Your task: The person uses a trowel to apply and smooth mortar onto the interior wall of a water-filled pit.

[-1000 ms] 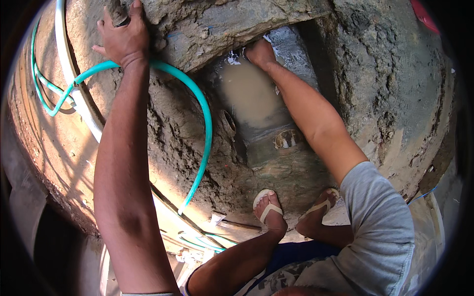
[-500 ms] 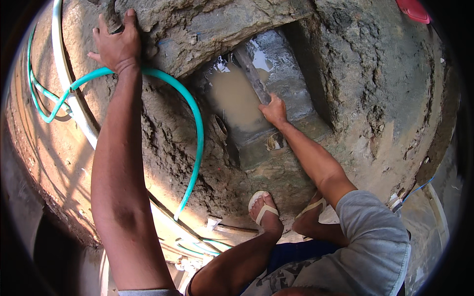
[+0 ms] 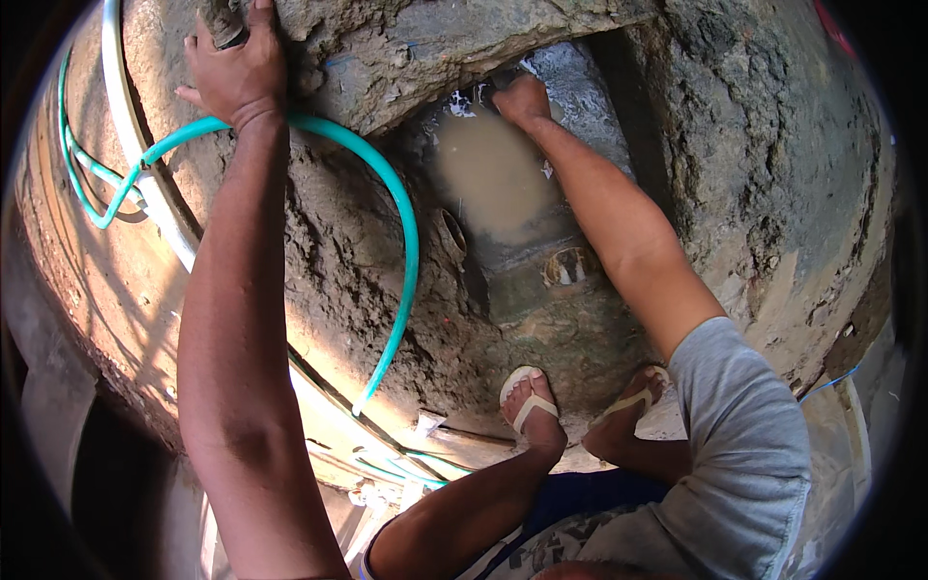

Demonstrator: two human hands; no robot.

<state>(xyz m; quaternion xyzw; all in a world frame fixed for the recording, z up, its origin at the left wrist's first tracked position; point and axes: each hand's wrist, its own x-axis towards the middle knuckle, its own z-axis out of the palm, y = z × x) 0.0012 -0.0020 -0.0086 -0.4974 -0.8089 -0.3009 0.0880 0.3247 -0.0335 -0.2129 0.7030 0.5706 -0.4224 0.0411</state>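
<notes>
My left hand (image 3: 240,77) leans on the rough earthen bank at the upper left, fingers spread around a muddy grey stub (image 3: 222,23). It does not visibly grip the stub. My right hand (image 3: 523,101) is closed at the far end of a sunken pit, by the overhanging ledge. In it is the near end of a muddy wooden strip (image 3: 504,76); most of the strip is out of sight. Cloudy brown water (image 3: 488,174) lies in the pit beside my right forearm.
A green hose (image 3: 407,242) loops beneath my left wrist. A white pipe (image 3: 172,224) runs down the left side. One pipe opening (image 3: 451,235) shows in the pit's left wall, and a round opening (image 3: 566,267) lies at its near end. My sandalled feet (image 3: 532,404) stand below.
My right hand has moved away from me, from the pit's middle to its far end. The wooden strip, earlier lying across the water, is now mostly hidden. My left hand stays on the bank.
</notes>
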